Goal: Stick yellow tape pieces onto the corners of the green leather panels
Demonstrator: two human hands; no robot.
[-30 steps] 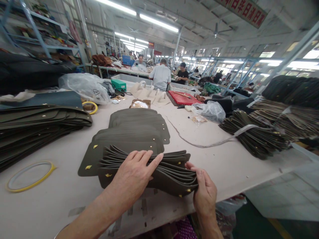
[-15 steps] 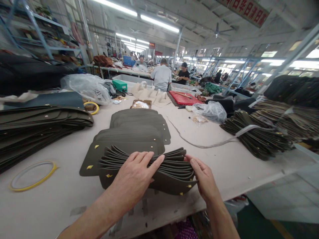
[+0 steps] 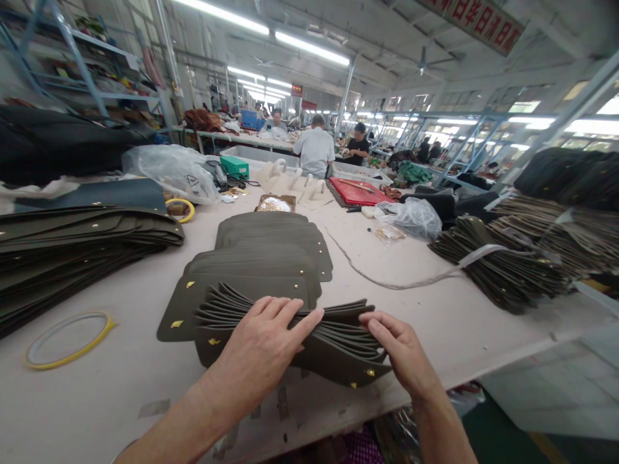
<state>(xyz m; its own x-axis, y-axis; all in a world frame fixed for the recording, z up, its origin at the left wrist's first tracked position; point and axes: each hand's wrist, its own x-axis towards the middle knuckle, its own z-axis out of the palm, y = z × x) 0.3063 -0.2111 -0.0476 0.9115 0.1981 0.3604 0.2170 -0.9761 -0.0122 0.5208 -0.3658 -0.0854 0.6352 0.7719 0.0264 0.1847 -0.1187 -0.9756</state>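
Note:
A stack of dark olive leather panels [image 3: 333,357] lies bowed and fanned near the table's front edge, with bits of yellow tape on the lowest piece. My left hand [image 3: 271,335] is clamped over its middle, fingers across the top and the thumb side toward the right; its fingertips' far side is hidden. At the right end, my right hand [image 3: 396,348] pinches the panel edges between thumb and fingers. The upper leaves there are parted from the lower ones. Behind, more flat olive panels [image 3: 256,258] overlap in a row, with small metal studs along their right side.
A roll of yellow tape [image 3: 70,341] lies at left, near a big pile of panels [image 3: 87,245]. To the right sits a tied bundle [image 3: 498,264] with a pale strap [image 3: 478,254]. A box of studs [image 3: 275,203], a red pad [image 3: 355,191] and plastic bags [image 3: 411,216] stand farther back.
The right end of the stack has spread more, its upper leaves splitting away from the lower ones. My right hand has shifted slightly right; my left hand keeps its hold.

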